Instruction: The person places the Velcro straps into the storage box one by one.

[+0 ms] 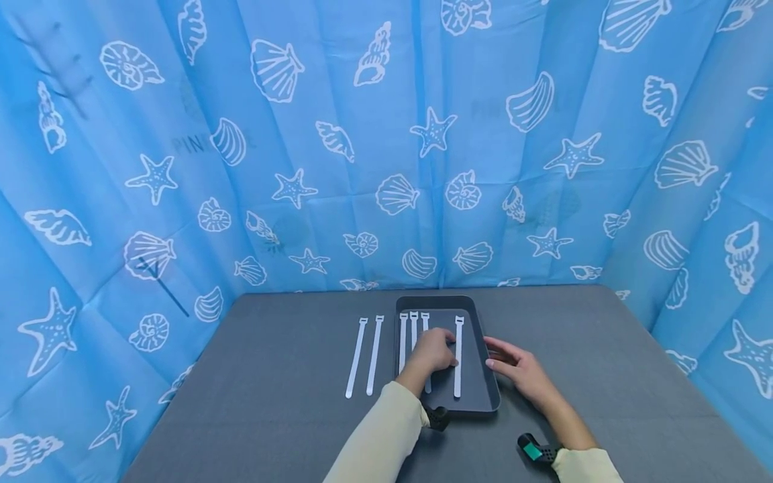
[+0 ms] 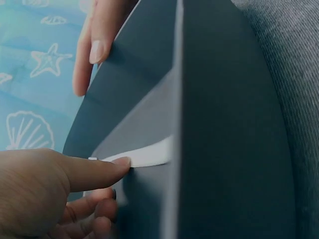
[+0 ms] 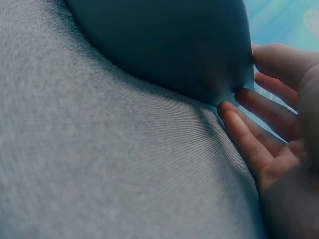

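A dark grey tray (image 1: 443,406) holds several white hook-and-loop cable ties with slotted heads. One cable tie (image 1: 458,386) lies lengthwise in the tray's right half. My left hand (image 1: 430,352) reaches over the tray and pinches this tie, the thumb (image 2: 107,171) lying on the strap. Three more ties (image 1: 403,342) stand side by side in the left half, partly hidden behind the hand. My right hand (image 1: 521,370) touches the tray's right outer wall with relaxed fingers (image 3: 269,109).
Two more white cable ties (image 1: 374,355) lie on the grey tabletop (image 1: 272,402) left of the tray. A blue curtain (image 1: 362,168) with white shell prints hangs behind the table and along its sides.
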`<action>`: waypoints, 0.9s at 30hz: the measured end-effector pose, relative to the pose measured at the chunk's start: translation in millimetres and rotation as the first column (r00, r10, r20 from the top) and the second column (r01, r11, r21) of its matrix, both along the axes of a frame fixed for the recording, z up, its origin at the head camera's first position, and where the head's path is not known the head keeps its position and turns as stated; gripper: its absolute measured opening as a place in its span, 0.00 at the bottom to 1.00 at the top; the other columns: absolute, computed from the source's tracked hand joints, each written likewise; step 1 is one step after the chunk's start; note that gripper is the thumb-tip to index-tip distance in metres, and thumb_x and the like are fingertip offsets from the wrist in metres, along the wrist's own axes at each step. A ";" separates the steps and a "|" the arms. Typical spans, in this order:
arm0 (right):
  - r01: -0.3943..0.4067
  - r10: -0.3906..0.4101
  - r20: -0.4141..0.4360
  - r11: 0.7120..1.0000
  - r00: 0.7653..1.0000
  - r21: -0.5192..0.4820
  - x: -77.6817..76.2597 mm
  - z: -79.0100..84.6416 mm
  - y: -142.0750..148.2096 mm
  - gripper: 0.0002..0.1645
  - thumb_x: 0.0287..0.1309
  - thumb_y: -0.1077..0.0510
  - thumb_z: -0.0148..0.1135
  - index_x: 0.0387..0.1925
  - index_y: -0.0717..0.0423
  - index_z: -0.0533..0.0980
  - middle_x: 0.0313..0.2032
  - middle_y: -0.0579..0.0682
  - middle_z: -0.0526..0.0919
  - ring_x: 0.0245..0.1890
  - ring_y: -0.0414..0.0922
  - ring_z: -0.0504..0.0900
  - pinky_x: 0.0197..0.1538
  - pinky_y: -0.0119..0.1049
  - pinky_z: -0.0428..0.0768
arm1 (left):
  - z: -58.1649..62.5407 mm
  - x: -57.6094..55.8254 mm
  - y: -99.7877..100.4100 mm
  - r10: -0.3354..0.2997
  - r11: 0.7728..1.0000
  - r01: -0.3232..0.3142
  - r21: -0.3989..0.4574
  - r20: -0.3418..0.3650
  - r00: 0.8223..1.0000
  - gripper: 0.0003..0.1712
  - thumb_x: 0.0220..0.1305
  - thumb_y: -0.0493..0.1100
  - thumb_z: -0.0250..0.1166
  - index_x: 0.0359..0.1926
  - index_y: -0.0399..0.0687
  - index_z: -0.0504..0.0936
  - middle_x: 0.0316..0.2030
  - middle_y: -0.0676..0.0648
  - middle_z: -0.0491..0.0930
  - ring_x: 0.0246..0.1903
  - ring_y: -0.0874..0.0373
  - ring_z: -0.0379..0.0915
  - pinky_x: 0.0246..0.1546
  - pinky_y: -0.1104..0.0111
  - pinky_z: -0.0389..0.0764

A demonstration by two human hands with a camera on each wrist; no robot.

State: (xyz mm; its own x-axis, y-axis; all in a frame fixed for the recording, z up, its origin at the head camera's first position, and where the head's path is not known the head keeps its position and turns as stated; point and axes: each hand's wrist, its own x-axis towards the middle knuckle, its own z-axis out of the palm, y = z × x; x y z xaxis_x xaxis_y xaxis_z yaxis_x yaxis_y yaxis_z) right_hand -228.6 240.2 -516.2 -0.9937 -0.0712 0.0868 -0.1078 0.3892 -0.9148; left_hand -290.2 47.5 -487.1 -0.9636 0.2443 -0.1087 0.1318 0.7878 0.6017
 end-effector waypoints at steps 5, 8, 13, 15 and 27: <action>-0.009 0.009 0.005 1.000 1.000 -0.011 0.5 1.2 -0.2 0.31 0.66 0.55 0.61 0.67 0.60 0.66 0.64 0.63 0.69 0.61 0.60 0.72 0.60 0.54 0.72 | -0.2 -0.5 9.9 -0.005 1.000 0.005 -0.024 -0.010 1.000 0.25 0.52 0.41 0.75 0.53 0.53 0.83 0.48 0.50 0.80 0.41 0.55 0.76 0.44 0.61 0.79; -0.020 0.019 -0.006 1.000 1.000 -0.012 0.8 1.0 0.0 0.32 0.66 0.55 0.60 0.68 0.62 0.66 0.65 0.64 0.69 0.61 0.60 0.71 0.59 0.54 0.73 | -0.9 -1.3 14.9 -0.012 0.999 0.012 -0.043 -0.016 1.000 0.25 0.52 0.43 0.75 0.53 0.53 0.83 0.48 0.50 0.81 0.41 0.56 0.76 0.45 0.61 0.79; -0.028 0.027 -0.025 0.999 0.999 -0.021 0.5 0.4 1.2 0.32 0.66 0.56 0.60 0.68 0.62 0.66 0.65 0.64 0.68 0.61 0.61 0.71 0.59 0.54 0.72 | -1.4 -1.9 20.7 -0.031 0.997 0.029 -0.076 -0.019 0.999 0.26 0.52 0.45 0.75 0.54 0.55 0.83 0.48 0.51 0.81 0.38 0.57 0.75 0.45 0.62 0.78; -0.026 0.025 -0.028 0.999 0.999 -0.028 0.0 0.1 1.1 0.32 0.66 0.56 0.61 0.67 0.62 0.66 0.64 0.64 0.69 0.60 0.60 0.72 0.59 0.54 0.73 | -0.4 -2.0 21.9 -0.030 0.996 0.029 -0.078 -0.013 0.999 0.26 0.52 0.46 0.75 0.54 0.55 0.83 0.49 0.51 0.81 0.39 0.57 0.75 0.46 0.62 0.78; -0.032 0.030 -0.038 0.999 0.999 -0.035 0.5 -1.7 1.9 0.31 0.65 0.55 0.62 0.66 0.61 0.68 0.63 0.63 0.71 0.59 0.59 0.73 0.59 0.52 0.74 | 1.4 -1.4 16.6 -0.070 0.998 0.070 0.000 0.003 0.998 0.24 0.54 0.47 0.74 0.54 0.56 0.83 0.50 0.53 0.80 0.40 0.58 0.74 0.45 0.63 0.78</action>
